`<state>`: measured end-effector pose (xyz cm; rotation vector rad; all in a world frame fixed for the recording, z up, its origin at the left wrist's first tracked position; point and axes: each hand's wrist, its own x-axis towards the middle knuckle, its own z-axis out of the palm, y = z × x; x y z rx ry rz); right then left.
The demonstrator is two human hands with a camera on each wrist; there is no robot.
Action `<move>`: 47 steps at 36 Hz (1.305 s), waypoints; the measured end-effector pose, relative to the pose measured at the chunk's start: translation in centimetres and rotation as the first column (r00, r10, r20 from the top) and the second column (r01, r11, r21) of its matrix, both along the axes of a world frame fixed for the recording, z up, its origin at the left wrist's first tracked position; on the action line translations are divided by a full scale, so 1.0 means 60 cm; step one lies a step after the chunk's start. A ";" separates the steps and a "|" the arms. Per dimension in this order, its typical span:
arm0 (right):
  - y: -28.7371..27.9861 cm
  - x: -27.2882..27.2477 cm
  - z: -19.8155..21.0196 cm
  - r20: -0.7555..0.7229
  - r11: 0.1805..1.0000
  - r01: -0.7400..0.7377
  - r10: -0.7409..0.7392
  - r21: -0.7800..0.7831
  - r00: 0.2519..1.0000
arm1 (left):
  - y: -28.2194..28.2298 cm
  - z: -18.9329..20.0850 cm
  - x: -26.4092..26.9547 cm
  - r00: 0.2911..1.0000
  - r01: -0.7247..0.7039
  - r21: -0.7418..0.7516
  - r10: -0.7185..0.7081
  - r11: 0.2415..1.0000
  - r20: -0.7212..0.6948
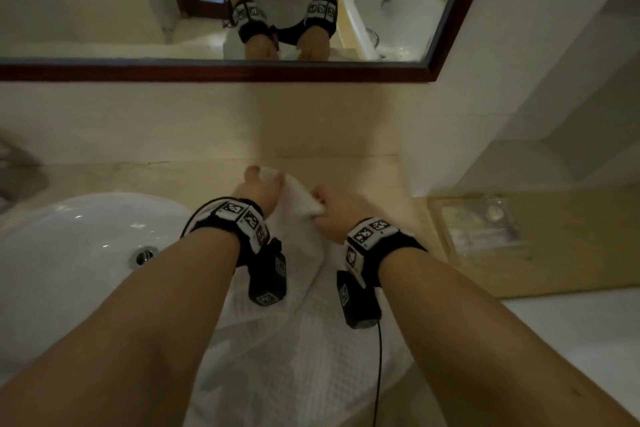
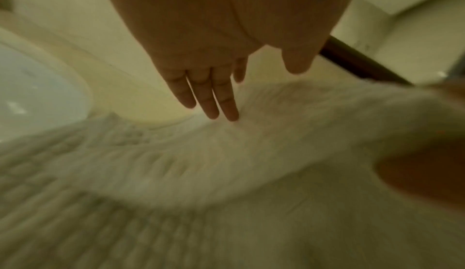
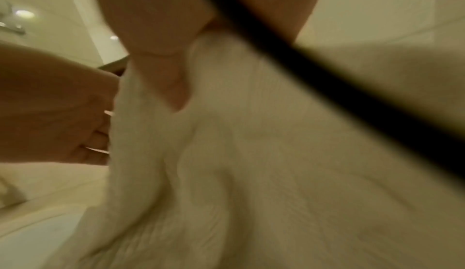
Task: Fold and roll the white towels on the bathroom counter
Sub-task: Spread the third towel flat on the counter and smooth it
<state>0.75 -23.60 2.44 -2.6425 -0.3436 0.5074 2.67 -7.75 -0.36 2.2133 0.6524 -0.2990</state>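
1. White towel (image 1: 301,340), waffle-weave texture, lay lengthwise on the beige bathroom counter (image 1: 374,170) just right of the white sink basin (image 1: 69,246); its near end ran off the bottom of the head view.
2. Far end of the towel was bunched and lifted into a narrow peak between both hands; the rest spread wider and flatter toward the person, with soft creases.
3. Left hand (image 1: 256,189) was at the towel's far left edge. Left wrist view showed its fingers (image 2: 226,104) straight and together, tips touching the cloth, nothing gripped.
4. Right hand (image 1: 337,210) pinched a gathered fold of the towel's far right edge; right wrist view showed the thumb (image 3: 173,86) pressed into the cloth with folds fanning out below.
5. Both wrist views were motion-blurred, weave pattern only faintly readable.
6. Black wrist bands with square markers sat on both wrists, camera units hanging over the towel; a black cable (image 1: 379,357) trailed from the right one across the towel.
7. Dark-framed mirror (image 1: 242,71) on the wall reflected both hands and a bathtub.
8. Clear plastic tray (image 1: 478,222) sat on the wooden surface to the right, well apart from the towel.
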 end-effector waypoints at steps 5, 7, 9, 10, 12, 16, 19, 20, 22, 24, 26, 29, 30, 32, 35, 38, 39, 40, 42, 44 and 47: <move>-0.003 -0.014 -0.024 -0.496 0.990 0.135 -0.096 0.042 0.863 | 0.028 0.013 -0.001 0.987 0.125 0.233 -0.097 0.964 -0.125; -0.012 -0.005 -0.036 -0.341 0.983 0.156 -0.181 -0.099 0.923 | 0.027 0.007 -0.005 0.899 0.414 0.367 -0.309 0.833 -0.311; -0.032 0.004 -0.044 -0.140 0.942 0.260 -0.292 -0.210 0.946 | 0.021 -0.008 -0.013 0.739 0.649 0.399 -0.415 0.647 -0.530; -0.044 0.004 -0.050 -0.107 0.925 0.307 -0.336 -0.223 0.936 | 0.020 -0.017 -0.018 0.660 0.729 0.375 -0.445 0.572 -0.605; -0.058 -0.005 -0.063 -0.220 0.909 0.369 -0.407 -0.193 0.887 | 0.023 -0.032 -0.030 0.572 0.801 0.336 -0.470 0.495 -0.672; -0.065 -0.038 -0.055 -0.456 0.935 0.280 -0.350 -0.215 0.818 | 0.044 -0.064 -0.048 0.613 0.769 0.375 -0.431 0.517 -0.662; -0.062 -0.052 -0.024 -0.450 0.895 0.087 -0.301 -0.437 0.841 | 0.059 -0.068 -0.054 0.708 0.686 0.477 -0.353 0.549 -0.611; -0.060 -0.047 -0.023 -0.479 0.904 0.090 -0.304 -0.419 0.823 | 0.062 -0.062 -0.061 0.716 0.675 0.476 -0.346 0.563 -0.606; -0.054 -0.041 -0.024 -0.483 0.941 0.150 -0.288 -0.305 0.827 | 0.063 -0.057 -0.065 0.738 0.635 0.458 -0.312 0.622 -0.598; -0.043 -0.022 -0.022 -0.313 0.939 0.253 -0.320 -0.235 0.894 | 0.064 -0.061 -0.056 0.782 0.550 0.437 -0.255 0.712 -0.568; -0.032 -0.007 -0.016 -0.046 0.929 0.344 -0.353 -0.138 0.935 | 0.057 -0.067 -0.037 0.863 0.408 0.392 -0.210 0.824 -0.459; -0.018 -0.011 0.015 0.372 0.943 0.318 -0.261 -0.100 0.891 | 0.041 -0.016 -0.031 0.976 0.187 0.360 -0.133 0.914 -0.171; -0.016 -0.013 0.017 0.468 0.953 0.293 -0.223 -0.080 0.855 | 0.041 0.005 -0.031 0.986 0.155 0.375 -0.121 0.914 -0.113; -0.022 -0.024 0.026 0.437 0.967 0.228 -0.155 -0.119 0.886 | 0.059 0.029 -0.026 0.982 0.180 0.487 -0.183 0.855 -0.041; -0.037 -0.039 0.016 -0.177 0.946 0.033 -0.095 -0.323 0.980 | 0.091 0.038 -0.039 0.833 0.554 0.231 -0.531 0.800 -0.157; -0.038 -0.057 -0.001 -0.487 0.949 0.016 -0.177 -0.315 0.855 | 0.109 0.035 -0.057 0.789 0.610 0.318 -0.520 0.725 -0.327; -0.036 -0.055 -0.003 -0.431 0.936 -0.019 -0.143 -0.351 0.891 | 0.113 0.031 -0.064 0.792 0.598 0.398 -0.436 0.696 -0.427; -0.033 -0.048 -0.002 -0.313 0.918 -0.036 -0.098 -0.396 0.945 | 0.110 0.025 -0.062 0.804 0.577 0.477 -0.361 0.663 -0.472; -0.026 -0.025 -0.003 -0.034 0.928 0.051 -0.069 -0.369 0.997 | 0.106 0.023 -0.055 0.836 0.528 0.603 -0.242 0.598 -0.492; -0.024 -0.007 -0.008 0.073 0.939 0.182 -0.167 -0.292 0.983 | 0.103 0.009 -0.044 0.882 0.461 0.629 -0.246 0.625 -0.402; -0.022 0.007 -0.025 0.002 0.907 0.336 -0.347 -0.254 0.938 | 0.095 -0.013 -0.038 0.900 0.409 0.509 -0.244 0.757 -0.360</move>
